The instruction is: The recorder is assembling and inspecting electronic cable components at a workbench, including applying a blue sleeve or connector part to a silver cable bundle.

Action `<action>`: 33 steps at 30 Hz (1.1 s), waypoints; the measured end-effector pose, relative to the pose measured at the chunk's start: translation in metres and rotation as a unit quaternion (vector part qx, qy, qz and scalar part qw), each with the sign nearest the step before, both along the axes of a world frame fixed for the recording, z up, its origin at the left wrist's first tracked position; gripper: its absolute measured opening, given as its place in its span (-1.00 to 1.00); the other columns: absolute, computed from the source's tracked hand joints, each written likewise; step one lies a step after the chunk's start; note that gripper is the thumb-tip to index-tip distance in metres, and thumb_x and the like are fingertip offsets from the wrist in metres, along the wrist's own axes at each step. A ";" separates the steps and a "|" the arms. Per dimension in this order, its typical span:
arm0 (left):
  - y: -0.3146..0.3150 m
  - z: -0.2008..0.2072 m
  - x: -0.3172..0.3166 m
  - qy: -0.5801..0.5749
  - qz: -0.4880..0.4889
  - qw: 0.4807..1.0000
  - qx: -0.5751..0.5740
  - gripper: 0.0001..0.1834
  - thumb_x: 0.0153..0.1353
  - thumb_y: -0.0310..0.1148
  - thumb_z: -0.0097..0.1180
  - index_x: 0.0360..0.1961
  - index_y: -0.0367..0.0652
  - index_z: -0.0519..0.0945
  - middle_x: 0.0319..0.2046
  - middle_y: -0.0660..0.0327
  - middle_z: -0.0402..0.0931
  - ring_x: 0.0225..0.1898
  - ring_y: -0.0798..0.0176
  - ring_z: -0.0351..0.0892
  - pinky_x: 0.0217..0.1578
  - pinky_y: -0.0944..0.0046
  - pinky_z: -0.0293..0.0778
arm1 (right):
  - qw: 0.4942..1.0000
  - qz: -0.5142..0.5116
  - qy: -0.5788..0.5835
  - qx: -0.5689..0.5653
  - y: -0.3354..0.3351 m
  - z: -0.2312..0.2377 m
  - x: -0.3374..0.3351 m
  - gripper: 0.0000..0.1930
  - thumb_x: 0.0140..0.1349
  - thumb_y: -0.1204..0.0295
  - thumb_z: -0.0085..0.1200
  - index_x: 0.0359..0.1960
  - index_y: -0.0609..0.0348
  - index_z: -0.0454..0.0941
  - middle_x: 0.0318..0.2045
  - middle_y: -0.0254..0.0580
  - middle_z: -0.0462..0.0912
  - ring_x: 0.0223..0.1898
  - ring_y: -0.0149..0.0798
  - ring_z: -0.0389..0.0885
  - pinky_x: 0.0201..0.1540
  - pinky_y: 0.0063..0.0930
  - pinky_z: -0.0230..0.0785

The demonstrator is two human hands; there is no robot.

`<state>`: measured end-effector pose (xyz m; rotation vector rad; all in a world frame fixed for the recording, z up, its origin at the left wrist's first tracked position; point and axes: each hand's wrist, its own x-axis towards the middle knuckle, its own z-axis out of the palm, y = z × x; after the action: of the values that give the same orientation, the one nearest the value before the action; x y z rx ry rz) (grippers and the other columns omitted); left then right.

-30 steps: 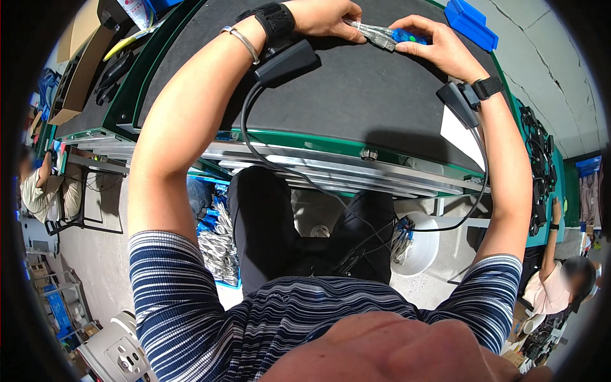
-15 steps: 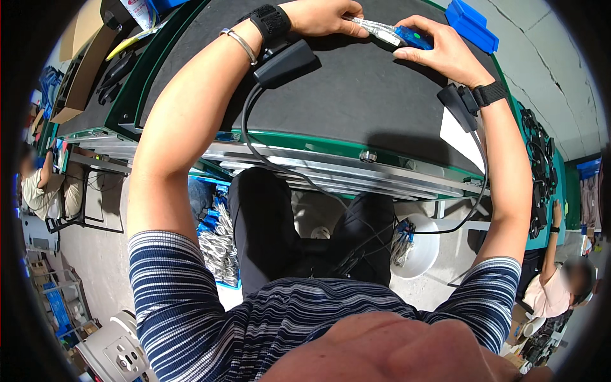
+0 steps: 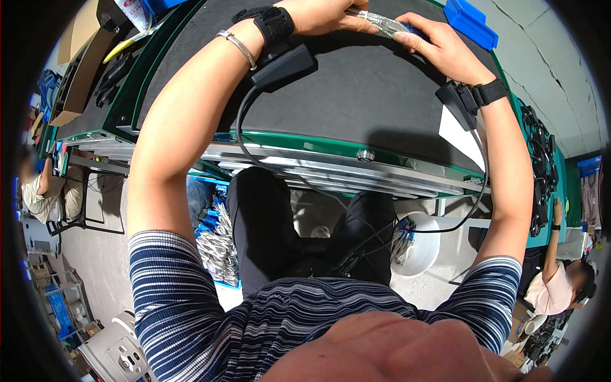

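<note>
Workbench (image 3: 356,83), dark-topped and green-edged, stretches from eleven to two o'clock before a worker in a striped shirt (image 3: 172,274). Below it, a blue crate (image 3: 230,284) heaped with pale, blue-ended leads (image 3: 215,254) sits at eight o'clock, and a white bucket (image 3: 428,258) with a smaller bunch stands at four. A blue tray (image 3: 470,27) lies between one and two o'clock; a white sheet (image 3: 457,135) pokes out beneath the right forearm, between two and three. The left hand (image 3: 324,16), at twelve, is nearly closed, its thumb and fingers pinching one end of a silvery cable (image 3: 380,24). The right hand (image 3: 445,48), between one and two, is partly curled, thumb and forefinger around the other end; its outer fingers are hidden. The cable spans the gap between them near one o'clock, above the mat, a bit of blue plug (image 3: 409,27) showing in the right-hand grip. A loosened left pinch could let the strands fan apart, and too hard a pull could strain the plug's joint. The cord (image 3: 487,172) trailing from the right wrist might catch the bench edge or drag the sheet.
</note>
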<state>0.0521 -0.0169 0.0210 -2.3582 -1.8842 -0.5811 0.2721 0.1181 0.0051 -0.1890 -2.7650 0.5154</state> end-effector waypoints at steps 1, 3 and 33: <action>-0.001 0.001 0.001 0.000 0.000 1.000 0.000 -0.55 0.19 -0.03 0.25 -0.33 -0.29 0.57 -0.44 -0.14 0.59 -0.34 -0.17 0.62 -0.31 0.06 0.50 | 1.000 0.001 0.001 0.002 0.001 -0.001 0.000 -0.58 0.39 0.08 0.02 -0.02 0.21 0.53 -0.43 -0.12 0.60 -0.40 -0.29 0.55 -0.31 -0.38 0.39; -0.004 0.003 0.003 0.005 -0.010 0.999 0.033 -0.56 0.20 -0.03 0.24 -0.36 -0.28 0.55 -0.45 -0.15 0.57 -0.34 -0.21 0.61 -0.33 0.01 0.49 | 0.998 0.023 0.007 -0.054 0.002 -0.001 0.001 -0.58 0.42 0.06 -0.03 -0.02 0.20 0.51 -0.44 -0.20 0.57 -0.39 -0.36 0.52 -0.28 -0.41 0.39; 0.028 0.000 -0.013 0.016 -0.064 0.998 0.013 -0.29 0.20 0.38 -0.03 -0.12 -0.11 0.65 -0.27 0.01 0.64 -0.15 -0.10 0.59 -0.10 0.07 0.49 | 0.838 -0.159 0.126 -0.507 0.050 -0.004 0.006 -0.25 0.45 -0.19 -0.44 0.28 0.22 0.39 0.13 -0.03 0.56 0.13 -0.31 0.52 0.23 -0.59 0.22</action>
<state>0.0387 0.0112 0.0211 -2.4703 -1.7108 -0.5709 0.2786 0.1677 0.0010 -0.7288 -1.8740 1.7015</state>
